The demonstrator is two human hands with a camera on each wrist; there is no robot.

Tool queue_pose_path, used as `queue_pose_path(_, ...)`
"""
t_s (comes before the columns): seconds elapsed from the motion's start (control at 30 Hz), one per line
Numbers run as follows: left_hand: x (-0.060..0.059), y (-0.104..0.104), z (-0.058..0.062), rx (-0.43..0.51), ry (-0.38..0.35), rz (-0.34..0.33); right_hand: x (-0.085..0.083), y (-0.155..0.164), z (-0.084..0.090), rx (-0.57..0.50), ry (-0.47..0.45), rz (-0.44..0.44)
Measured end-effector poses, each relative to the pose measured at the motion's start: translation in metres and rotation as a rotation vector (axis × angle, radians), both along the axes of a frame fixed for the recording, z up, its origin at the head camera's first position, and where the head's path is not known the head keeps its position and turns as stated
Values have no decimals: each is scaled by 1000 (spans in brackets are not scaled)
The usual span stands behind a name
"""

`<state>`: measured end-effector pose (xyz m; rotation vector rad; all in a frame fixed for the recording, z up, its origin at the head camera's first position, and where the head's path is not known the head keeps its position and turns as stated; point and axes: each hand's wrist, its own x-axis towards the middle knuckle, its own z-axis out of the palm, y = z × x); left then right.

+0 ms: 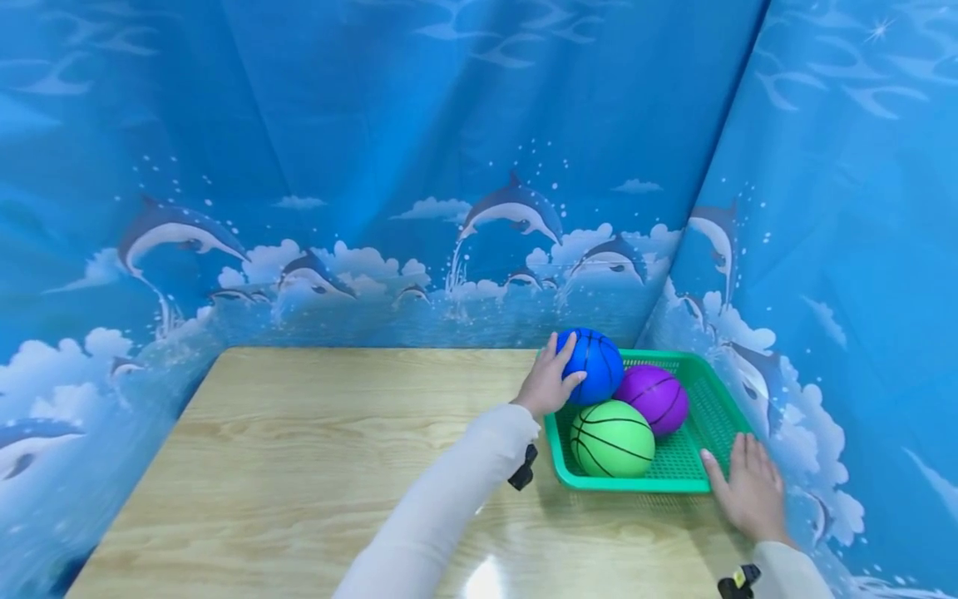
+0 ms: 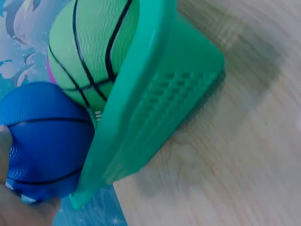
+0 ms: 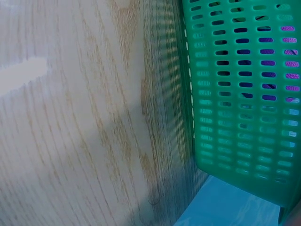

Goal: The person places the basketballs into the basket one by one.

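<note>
A green plastic basket point(image 1: 714, 408) stands at the far right of the wooden table. It holds a blue ball point(image 1: 595, 366), a purple ball point(image 1: 654, 398) and a green ball point(image 1: 612, 438). My left hand point(image 1: 552, 378) curls round the blue ball at the basket's far left corner. The left wrist view shows the blue ball point(image 2: 44, 141), the green ball point(image 2: 91, 52) and the basket's wall point(image 2: 155, 108) close up. My right hand point(image 1: 747, 487) lies flat on the table with straight fingers touching the basket's near right corner. The right wrist view shows only the perforated basket wall point(image 3: 240, 94), no hand.
The wooden table point(image 1: 299, 457) stretches left of the basket. A blue dolphin-print curtain point(image 1: 449, 166) closes in the back, left and right sides, pressing close to the basket's right edge.
</note>
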<state>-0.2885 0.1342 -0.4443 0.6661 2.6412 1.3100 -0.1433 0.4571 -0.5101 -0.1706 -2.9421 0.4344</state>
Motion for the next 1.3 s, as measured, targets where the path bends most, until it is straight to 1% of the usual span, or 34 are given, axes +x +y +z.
queue_pose_path(0.07,3,4,0,-61,49,45,1,-1,1,-1,-8,-2)
queue_pose_path(0.1,4,5,1,-76,59,65,1,-2,1,-1,-10,-3)
queue_pose_path(0.13,5,7,2,-79,70,84,1,-2,2,1,-9,-2)
queue_pose_path(0.2,6,8,2,-79,81,102,1,-2,1,1,-7,1)
queue_pose_path(0.27,5,9,2,-69,87,82,2,-1,1,4,4,2)
queue_pose_path(0.43,0,2,1,-27,45,-38,1,1,3,15,43,-4)
queue_pose_path(0.53,-3,-3,-1,-15,13,-69,1,2,4,11,47,-2)
queue_pose_path(0.6,-3,-6,-3,-9,-6,-70,0,2,4,8,39,4)
queue_pose_path(0.73,-1,-8,-6,5,-24,-56,1,0,3,3,23,9)
queue_pose_path(0.9,2,-7,-8,37,-21,-17,1,0,3,4,21,3)
queue_pose_path(1.03,3,-7,-12,61,-40,13,2,0,4,5,14,1)
queue_pose_path(1.1,2,-8,-14,73,-35,23,2,-1,4,5,13,3)
queue_pose_path(1.17,1,-9,-15,82,-24,17,2,-1,3,3,16,5)
queue_pose_path(1.3,-1,-9,-16,78,-19,-26,2,-2,2,2,23,3)
